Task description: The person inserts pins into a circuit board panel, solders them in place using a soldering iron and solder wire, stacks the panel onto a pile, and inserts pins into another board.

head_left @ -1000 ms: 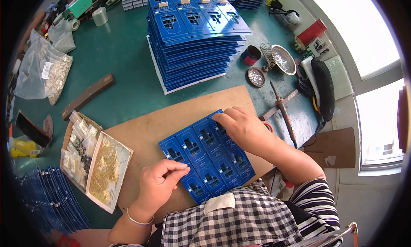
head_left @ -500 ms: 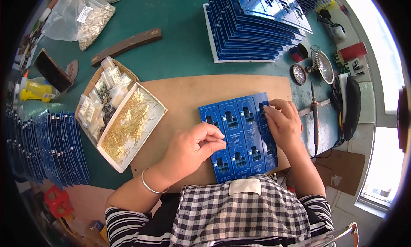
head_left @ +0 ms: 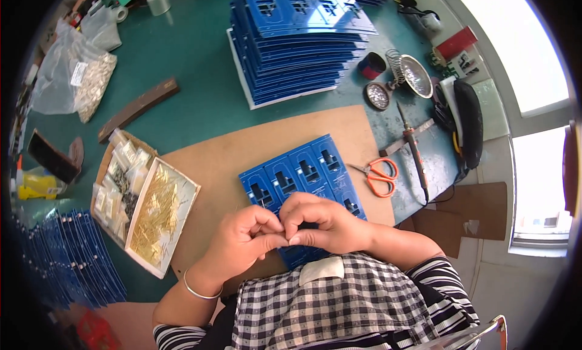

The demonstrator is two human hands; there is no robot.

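Observation:
A blue printed circuit board panel (head_left: 291,162) with several dark cut-out sections lies at a slant on a brown board in front of me. Over its near part, my left hand (head_left: 251,235) and my right hand (head_left: 324,224) meet fingertip to fingertip. Both are closed in a pinch, thumb against forefinger. Whatever sits between the fingertips is too small to make out. The hands and wrists cover much of the panel's near half. Left of it, gold-coloured metal pins (head_left: 155,213) fill one part of a cardboard box (head_left: 182,228).
Small bags (head_left: 109,201) fill the box's other part. A tall stack of blue panels (head_left: 291,59) stands behind; more panels (head_left: 73,259) stand at left. Orange-handled scissors (head_left: 381,177), a soldering iron (head_left: 415,156) and its coil stand (head_left: 394,65) lie to the right.
My right hand has left the panel's right edge and come across to meet my left hand's fingertips. The scissors now show fully. The whole view has shifted.

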